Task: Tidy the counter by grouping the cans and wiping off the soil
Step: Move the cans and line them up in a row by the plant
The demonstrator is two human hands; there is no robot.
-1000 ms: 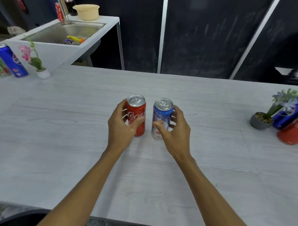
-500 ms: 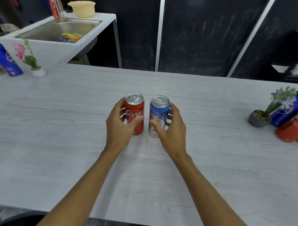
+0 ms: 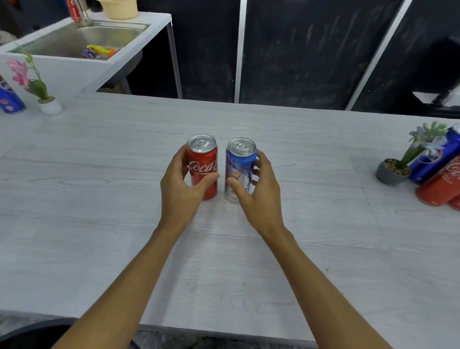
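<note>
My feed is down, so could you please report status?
Left hand grips red can; right hand grips blue can. Both upright on counter, small gap between. Nothing blocking; dark specks near front edge.

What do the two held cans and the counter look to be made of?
Red can and blue-white can: likely aluminium, glossy printed sides, bare silvery tops with pull tabs. Counter: pale grey wood-grain pattern, matte, possibly laminate.

Dark room, pale wood-grain counter [image 3: 89, 221].
Scuffed black wall panels [image 3: 308, 46] split by silver strips [image 3: 239, 42]; white sink unit [image 3: 154, 18] with steel basin [image 3: 58, 42] back left; mottled grey floor [image 3: 216, 348] under the near edge.
</note>
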